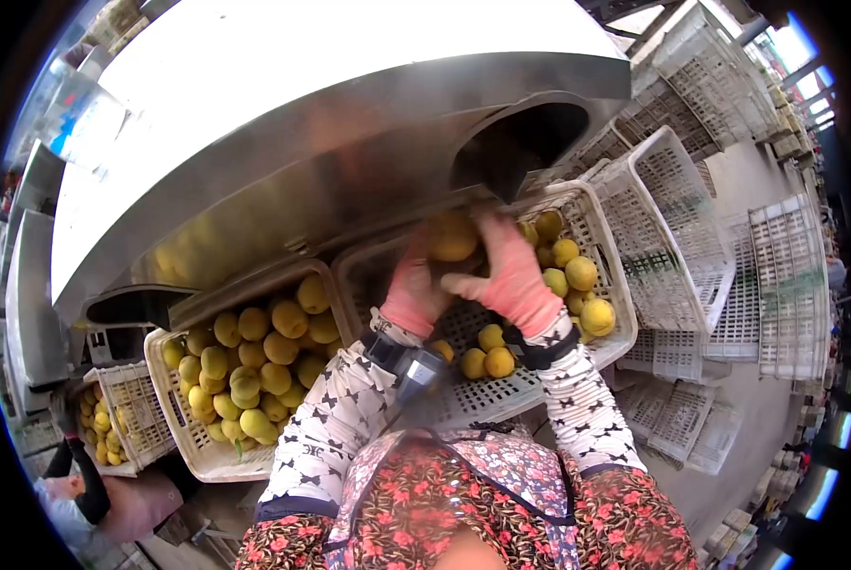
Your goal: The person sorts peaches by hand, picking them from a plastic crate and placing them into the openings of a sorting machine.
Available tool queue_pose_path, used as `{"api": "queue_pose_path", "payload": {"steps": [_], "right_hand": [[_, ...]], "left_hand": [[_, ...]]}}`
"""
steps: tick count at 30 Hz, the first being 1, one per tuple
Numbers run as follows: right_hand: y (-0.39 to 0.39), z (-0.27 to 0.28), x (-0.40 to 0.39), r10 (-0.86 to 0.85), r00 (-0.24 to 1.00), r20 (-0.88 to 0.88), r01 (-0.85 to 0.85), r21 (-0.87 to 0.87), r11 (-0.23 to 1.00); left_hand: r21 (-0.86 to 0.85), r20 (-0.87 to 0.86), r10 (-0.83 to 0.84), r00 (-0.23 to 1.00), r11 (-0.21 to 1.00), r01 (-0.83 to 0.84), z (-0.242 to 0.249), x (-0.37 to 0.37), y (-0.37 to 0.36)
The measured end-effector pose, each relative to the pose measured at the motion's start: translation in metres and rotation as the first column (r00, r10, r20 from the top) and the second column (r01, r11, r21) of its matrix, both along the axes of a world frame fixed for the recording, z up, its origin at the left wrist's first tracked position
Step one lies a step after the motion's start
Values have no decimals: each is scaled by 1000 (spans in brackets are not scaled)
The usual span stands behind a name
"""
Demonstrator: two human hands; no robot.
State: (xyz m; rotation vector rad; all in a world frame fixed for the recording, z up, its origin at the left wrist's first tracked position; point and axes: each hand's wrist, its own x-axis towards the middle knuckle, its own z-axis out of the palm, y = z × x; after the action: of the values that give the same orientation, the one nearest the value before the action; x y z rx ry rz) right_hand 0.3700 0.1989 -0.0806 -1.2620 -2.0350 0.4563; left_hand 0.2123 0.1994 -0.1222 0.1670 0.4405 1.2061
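My left hand [414, 287] and my right hand [513, 274], both in pink gloves, meet over the middle white plastic crate [608, 204]. Between them is a round yellow fruit [452, 236], just below the dark chute opening [516, 142] of a metal machine. The fingers of both hands curve about this fruit; the left ones are blurred and partly hidden. Several yellow fruits [582, 274] lie along the crate's right side, and a few loose fruits [487, 361] rest near its front, below my wrists.
Left of my arms, a second crate [174, 404] is heaped with yellow fruit. The machine's metal casing [349, 123] spans the far side. White crates [668, 228] are stacked at the right. Another person [112, 503] is at the lower left, beside a further fruit crate [136, 404].
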Motion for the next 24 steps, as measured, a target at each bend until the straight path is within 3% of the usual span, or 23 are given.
{"api": "queue_pose_path", "payload": {"steps": [3, 4, 5, 6, 8, 10, 11, 12, 13, 15, 16, 17, 18, 19, 20, 22, 23, 24], "right_hand": [[8, 6, 8, -141, 983, -121, 135, -55, 989], [16, 14, 6, -283, 959, -19, 281, -85, 956], [28, 28, 2, -411, 908, 85, 418, -105, 902], [44, 33, -1, -518, 834, 192, 543, -116, 831], [103, -1, -5, -565, 808, 167, 573, 3, 820], [123, 13, -13, -645, 755, 118, 641, 79, 764], [112, 23, -5, -484, 854, -193, 497, 22, 868], [99, 29, 13, -285, 822, -493, 341, 24, 940], [83, 31, 37, -389, 884, -259, 440, 184, 879], [56, 25, 78, -403, 891, -208, 429, 102, 897], [46, 1, 105, -433, 895, -109, 428, -72, 901], [39, -19, 127, -397, 910, 117, 414, -220, 883], [37, -51, 152, -295, 865, 406, 416, -250, 875], [32, -86, 170, -161, 743, 649, 428, -277, 860], [23, -115, 176, -56, 691, 720, 479, -399, 782], [-9, -136, 149, -127, 422, 898, 480, -102, 871], [-2, -138, 145, -65, 560, 826, 489, -266, 831], [-3, -139, 137, -10, 685, 728, 473, -435, 766]], "left_hand": [[102, -63, -195, 979, 974, 201, 17, 7, 9], [157, -70, -257, 964, 951, 265, 19, 5, 13], [-116, -227, -146, 963, 986, 122, -21, 1, 16], [-55, -535, -125, 835, 992, 113, -59, 1, 17], [25, -941, -37, 335, 983, 180, -122, 3, 1], [-161, -987, -139, -87, 922, 352, -149, 4, -17], [-285, -941, -173, -292, 870, 402, -165, 3, -36], [-390, -896, -211, -391, 794, 466, -189, 1, -52], [-475, -849, -216, -482, 711, 518, -216, 1, -62], [-561, -780, -134, -612, 584, 587, -253, 0, -86], [-568, -758, -59, -650, 551, 612, -266, -1, -103], [-582, -729, 12, -684, 515, 629, -274, -1, -116], [-584, -732, -28, -680, 541, 606, -274, 0, -119], [-588, -732, -62, -679, 561, 583, -267, 1, -118], [-595, -730, -95, -677, 577, 560, -264, -1, -118], [-499, -816, 205, -540, 221, 838, -292, -8, -92], [-443, -850, 313, -424, 11, 896, -291, -14, -81], [-404, -901, -304, -311, 319, 857, -287, -26, -85]]}}
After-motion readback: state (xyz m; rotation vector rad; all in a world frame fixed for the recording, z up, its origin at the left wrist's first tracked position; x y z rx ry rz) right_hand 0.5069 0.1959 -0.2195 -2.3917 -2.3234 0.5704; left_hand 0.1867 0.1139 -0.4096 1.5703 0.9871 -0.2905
